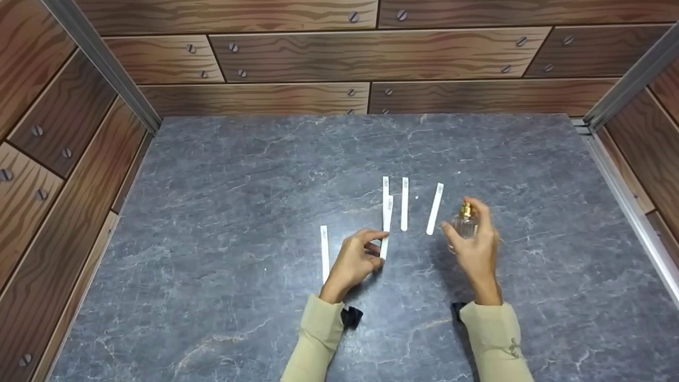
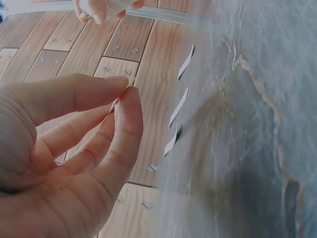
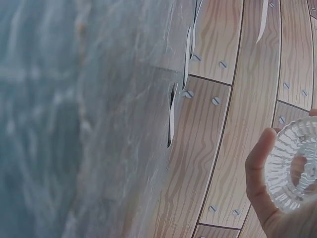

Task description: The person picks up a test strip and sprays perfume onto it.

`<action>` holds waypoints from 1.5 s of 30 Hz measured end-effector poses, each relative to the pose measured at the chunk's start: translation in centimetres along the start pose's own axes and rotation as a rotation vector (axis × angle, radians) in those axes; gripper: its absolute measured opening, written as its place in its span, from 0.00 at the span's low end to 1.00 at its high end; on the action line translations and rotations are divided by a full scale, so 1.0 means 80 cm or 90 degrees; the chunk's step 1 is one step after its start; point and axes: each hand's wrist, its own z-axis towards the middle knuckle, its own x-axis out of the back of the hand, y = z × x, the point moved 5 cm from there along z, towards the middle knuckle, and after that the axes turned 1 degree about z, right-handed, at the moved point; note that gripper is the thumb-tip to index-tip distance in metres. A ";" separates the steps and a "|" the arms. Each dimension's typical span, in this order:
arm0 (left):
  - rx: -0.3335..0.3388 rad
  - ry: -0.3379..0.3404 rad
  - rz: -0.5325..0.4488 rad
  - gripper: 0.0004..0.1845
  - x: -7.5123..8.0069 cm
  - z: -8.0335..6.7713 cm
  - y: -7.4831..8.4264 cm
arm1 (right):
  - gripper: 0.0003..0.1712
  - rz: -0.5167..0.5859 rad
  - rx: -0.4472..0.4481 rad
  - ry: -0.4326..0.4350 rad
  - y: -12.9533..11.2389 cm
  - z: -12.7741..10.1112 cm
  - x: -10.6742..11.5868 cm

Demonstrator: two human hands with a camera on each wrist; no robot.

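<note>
My left hand [image 1: 354,261] pinches the lower end of a white paper test strip [image 1: 390,209] between thumb and fingertips. In the left wrist view that strip is seen nearly edge-on, mostly hidden by the fingers. To the right, my right hand [image 1: 479,253] grips a clear glass perfume bottle [image 1: 466,228] with a gold spray top [image 1: 467,209], one finger at the top. The bottle's ribbed glass base [image 3: 280,173] shows in the right wrist view, lifted off the table. Beyond the left hand, the held strip partly overlaps another white strip [image 1: 385,187] in the head view.
Two more white strips [image 1: 405,204] [image 1: 435,209] lie between the hands and farther back. Another strip [image 1: 324,249] lies left of my left hand, partly covered by it. The grey marbled table [image 1: 223,175] is bounded by wood-patterned walls [image 1: 297,58] and metal rails [image 1: 631,207].
</note>
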 end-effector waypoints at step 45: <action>-0.021 0.012 -0.003 0.28 -0.002 0.000 0.003 | 0.33 -0.019 0.027 0.018 -0.003 0.003 0.002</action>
